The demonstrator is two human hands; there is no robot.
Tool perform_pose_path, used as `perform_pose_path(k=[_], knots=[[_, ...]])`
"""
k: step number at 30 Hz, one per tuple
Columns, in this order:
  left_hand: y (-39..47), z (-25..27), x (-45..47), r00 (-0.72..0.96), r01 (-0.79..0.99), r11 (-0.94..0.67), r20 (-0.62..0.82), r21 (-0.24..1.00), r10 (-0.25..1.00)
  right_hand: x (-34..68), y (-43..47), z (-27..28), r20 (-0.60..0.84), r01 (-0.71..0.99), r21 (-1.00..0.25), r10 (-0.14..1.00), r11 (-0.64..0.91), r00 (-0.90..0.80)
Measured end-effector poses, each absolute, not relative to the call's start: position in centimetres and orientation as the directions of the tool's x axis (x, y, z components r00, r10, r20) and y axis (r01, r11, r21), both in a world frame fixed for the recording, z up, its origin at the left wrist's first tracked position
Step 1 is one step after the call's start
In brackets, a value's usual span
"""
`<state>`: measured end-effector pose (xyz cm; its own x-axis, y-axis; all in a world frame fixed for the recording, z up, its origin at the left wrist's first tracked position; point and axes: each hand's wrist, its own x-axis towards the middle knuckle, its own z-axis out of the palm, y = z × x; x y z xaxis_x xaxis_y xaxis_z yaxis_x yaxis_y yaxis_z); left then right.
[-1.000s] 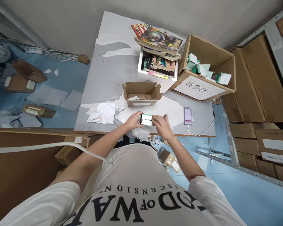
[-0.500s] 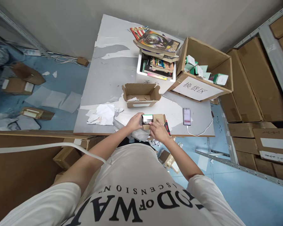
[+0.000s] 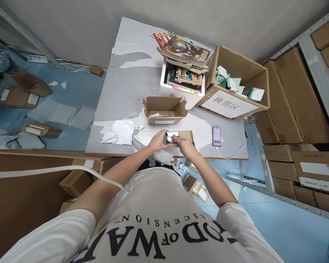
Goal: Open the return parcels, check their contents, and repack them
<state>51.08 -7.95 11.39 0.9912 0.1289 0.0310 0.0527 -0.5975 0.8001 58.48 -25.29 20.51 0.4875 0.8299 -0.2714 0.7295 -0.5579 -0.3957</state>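
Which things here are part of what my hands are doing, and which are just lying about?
In use, apparently: small box, held by your left hand; brown cardboard at your right hand.

Likely just lying about: phone, crumpled paper, stacked magazines.

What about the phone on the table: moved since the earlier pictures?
No. Against the table's near right corner, the phone keeps its place; the whole view shifts slightly.

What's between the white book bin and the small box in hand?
An open brown cardboard tray, standing on the tabletop between the white book bin and the small box. The head view shows it.
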Motion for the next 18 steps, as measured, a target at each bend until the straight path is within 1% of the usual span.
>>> perform_pose_path(k=[2,4,6,8,10,12,15,16,18], knots=[[-7.9,11.4,51.0,0.992,0.035,-0.589,0.046,0.808,0.121,58.7,-25.4,20.0,-0.201,0.73,-0.418,0.839,-0.54,0.506],[-8.0,11.3,50.9,0.993,0.019,-0.588,0.051,0.809,0.102,59.1,-25.2,19.8,-0.17,0.729,-0.428,0.84,-0.534,0.515],[-8.1,11.2,50.9,0.993,0.026,-0.595,0.046,0.804,0.105,59.8,-24.7,19.9,-0.195,0.716,-0.436,0.834,-0.546,0.517],[-8.3,11.1,51.0,0.993,0.039,-0.603,0.035,0.797,0.111,60.6,-24.0,20.2,-0.238,0.676,-0.417,0.79,-0.608,0.565],[-8.4,11.1,51.0,0.994,0.044,-0.614,0.026,0.788,0.105,61.0,-23.2,20.7,-0.275,0.631,-0.355,0.723,-0.689,0.634],[-8.6,11.2,50.9,0.994,0.048,-0.623,0.025,0.781,0.107,60.9,-22.3,21.2,-0.299,0.62,-0.25,0.668,-0.744,0.681],[-9.1,11.3,50.8,0.992,0.055,-0.629,0.03,0.776,0.124,60.0,-20.9,21.9,-0.339,0.637,-0.074,0.62,-0.767,0.708],[-9.3,11.3,50.8,0.991,0.055,-0.63,0.035,0.775,0.129,59.6,-20.4,22.0,-0.352,0.638,-0.035,0.607,-0.77,0.713],[-9.5,11.3,50.8,0.989,0.052,-0.635,0.048,0.771,0.139,59.0,-19.5,22.2,-0.379,0.632,0.005,0.583,-0.775,0.718]])
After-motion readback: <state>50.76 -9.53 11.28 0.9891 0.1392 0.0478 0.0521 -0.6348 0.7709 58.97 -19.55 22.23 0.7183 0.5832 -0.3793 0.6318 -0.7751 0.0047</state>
